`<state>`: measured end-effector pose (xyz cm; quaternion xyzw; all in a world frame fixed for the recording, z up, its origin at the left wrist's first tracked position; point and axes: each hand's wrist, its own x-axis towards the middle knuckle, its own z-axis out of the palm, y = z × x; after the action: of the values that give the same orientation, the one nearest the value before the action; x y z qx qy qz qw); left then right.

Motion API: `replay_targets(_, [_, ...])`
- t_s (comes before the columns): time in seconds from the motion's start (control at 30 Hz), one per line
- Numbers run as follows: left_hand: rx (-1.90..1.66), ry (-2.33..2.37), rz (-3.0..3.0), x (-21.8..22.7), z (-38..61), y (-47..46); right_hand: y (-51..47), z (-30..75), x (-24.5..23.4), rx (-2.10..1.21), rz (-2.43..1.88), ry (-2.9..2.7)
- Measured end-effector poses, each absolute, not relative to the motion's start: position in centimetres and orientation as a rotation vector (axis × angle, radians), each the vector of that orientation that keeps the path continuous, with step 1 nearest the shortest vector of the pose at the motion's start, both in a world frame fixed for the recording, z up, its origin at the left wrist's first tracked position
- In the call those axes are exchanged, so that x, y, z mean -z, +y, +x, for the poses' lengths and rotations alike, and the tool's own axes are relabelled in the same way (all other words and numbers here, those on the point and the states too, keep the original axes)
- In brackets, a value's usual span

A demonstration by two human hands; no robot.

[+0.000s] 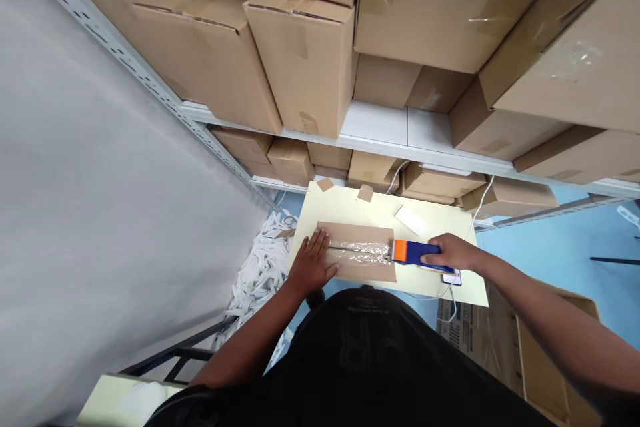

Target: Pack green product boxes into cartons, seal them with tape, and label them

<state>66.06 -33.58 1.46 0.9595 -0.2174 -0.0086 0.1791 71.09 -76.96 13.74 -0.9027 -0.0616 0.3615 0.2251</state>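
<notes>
A flat cardboard box (357,233) lies on the pale yellow table, with shiny clear tape (357,252) along its middle seam. My left hand (311,265) rests flat on the box's left end, fingers stretched out. My right hand (453,252) is wrapped round a blue-and-orange tape dispenser (417,253). Its orange end is over the box's right edge, where the strip of tape ends. The exact contact there is too small to make out.
Large cartons (305,60) fill the shelves ahead. On the table (350,203) are a white flat object (410,219), cardboard scraps (365,193), a phone (453,277) and a white cable. White paper strips (255,273) cover the floor at left; an open carton (545,360) stands at right.
</notes>
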Motion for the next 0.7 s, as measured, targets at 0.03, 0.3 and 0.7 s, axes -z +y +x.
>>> replay_targets(0.03, [0.025, -0.619, 2.717, -1.4, 66.1, -33.6, -79.1, 70.6, -13.7, -1.013, -2.519, -0.14])
replay_targets(0.3, [-0.007, -0.646, 2.71, -0.8, 66.1, -33.3, -79.6, 70.6, -9.9, -1.051, -2.793, -0.06])
replay_targets(0.7, [-0.043, -0.691, 2.678, -0.2, 66.3, -33.0, -74.8, 72.3, -3.3, -1.038, -2.262, 0.517])
